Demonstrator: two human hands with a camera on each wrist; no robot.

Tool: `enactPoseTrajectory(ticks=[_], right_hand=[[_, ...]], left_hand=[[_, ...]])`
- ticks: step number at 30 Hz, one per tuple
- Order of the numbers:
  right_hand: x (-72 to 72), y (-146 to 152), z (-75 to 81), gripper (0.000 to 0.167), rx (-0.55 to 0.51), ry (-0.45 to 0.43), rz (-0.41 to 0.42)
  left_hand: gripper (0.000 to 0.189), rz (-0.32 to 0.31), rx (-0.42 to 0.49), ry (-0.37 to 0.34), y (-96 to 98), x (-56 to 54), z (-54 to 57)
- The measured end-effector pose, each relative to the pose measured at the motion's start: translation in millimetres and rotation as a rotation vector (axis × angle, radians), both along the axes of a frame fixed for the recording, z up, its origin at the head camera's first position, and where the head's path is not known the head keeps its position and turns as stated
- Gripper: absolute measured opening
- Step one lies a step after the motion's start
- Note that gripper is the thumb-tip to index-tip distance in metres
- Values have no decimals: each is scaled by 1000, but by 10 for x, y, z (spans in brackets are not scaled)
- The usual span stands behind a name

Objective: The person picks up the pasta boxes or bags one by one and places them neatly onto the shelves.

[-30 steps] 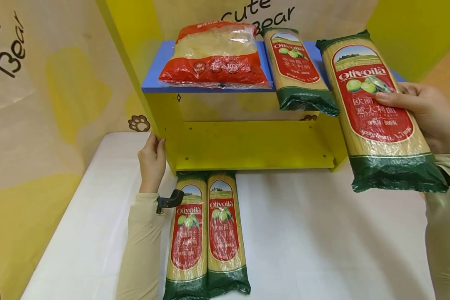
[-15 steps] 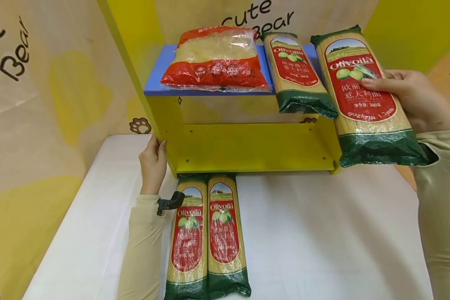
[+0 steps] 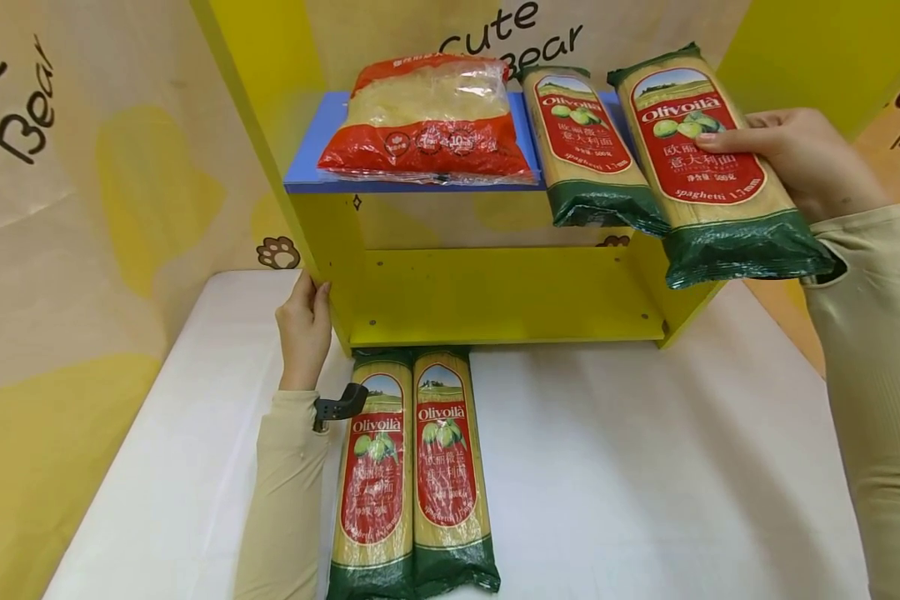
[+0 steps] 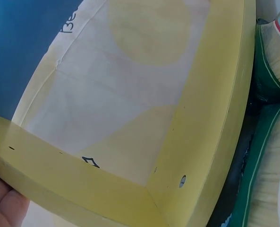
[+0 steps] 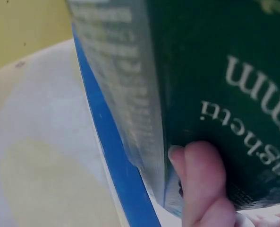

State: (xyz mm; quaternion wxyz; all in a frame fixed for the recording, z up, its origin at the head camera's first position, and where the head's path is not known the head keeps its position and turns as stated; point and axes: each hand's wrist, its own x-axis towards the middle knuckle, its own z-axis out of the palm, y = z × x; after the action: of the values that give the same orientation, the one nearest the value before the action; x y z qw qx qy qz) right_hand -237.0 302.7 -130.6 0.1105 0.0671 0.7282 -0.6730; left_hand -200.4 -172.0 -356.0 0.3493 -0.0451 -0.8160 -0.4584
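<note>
My right hand (image 3: 810, 158) holds a packet of spaghetti (image 3: 708, 179) with green ends and a red label, the thumb across its front. In the head view it overlaps the right end of the blue shelf. Just left of it, another spaghetti packet (image 3: 588, 142) lies on that shelf, its lower end jutting past the front edge. In the right wrist view, fingers (image 5: 203, 175) press the packet's dark green back (image 5: 201, 85). My left hand (image 3: 303, 329) grips the yellow rack's left side panel (image 3: 318, 250); its fingers (image 4: 10, 205) show at the panel's edge in the left wrist view.
A red-and-clear bag of pasta (image 3: 431, 117) fills the left of the blue shelf (image 3: 300, 175). Below is the yellow bottom board (image 3: 495, 296). Two more spaghetti packets (image 3: 375, 467) lie side by side on the white tablecloth (image 3: 630, 483), before the rack.
My right hand has carried the spaghetti packet left and towards the back, closer to the packet on the shelf. The left hand stays on the side panel.
</note>
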Motion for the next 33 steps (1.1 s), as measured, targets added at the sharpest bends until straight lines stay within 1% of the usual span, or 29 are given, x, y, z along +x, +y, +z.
enactPoseTrajectory(ticks=[3,6,8,11,13,16,19,22,26,29,33], right_hand=[[-51,0,60,36,125,-35,19],[-123,-12,94,35,239,-43,43],[-162,-24,102,32,309,-19,54],[-192,-26,103,32,379,24,54],[-195,-23,102,31,435,66,40],[-200,-18,105,29,488,114,22],[-213,-22,115,34,485,120,12],[-230,-34,122,38,490,115,21],[-235,-56,112,24,480,126,25],[-225,-59,94,22,472,120,18],[-215,-50,67,36,478,116,1]], left_hand=[[22,1,7,-7,3,10,9],[22,5,11,-12,3,13,3],[22,6,12,-13,1,15,-5],[23,5,10,-11,-1,11,-12],[23,0,10,-8,-2,8,-13],[24,-6,12,-4,-3,7,-5],[23,-3,14,-6,-7,9,0],[23,2,17,-11,-8,12,3],[23,4,15,-9,-11,15,-4],[24,1,17,-5,-8,9,-4],[26,-4,25,-10,3,-3,-4]])
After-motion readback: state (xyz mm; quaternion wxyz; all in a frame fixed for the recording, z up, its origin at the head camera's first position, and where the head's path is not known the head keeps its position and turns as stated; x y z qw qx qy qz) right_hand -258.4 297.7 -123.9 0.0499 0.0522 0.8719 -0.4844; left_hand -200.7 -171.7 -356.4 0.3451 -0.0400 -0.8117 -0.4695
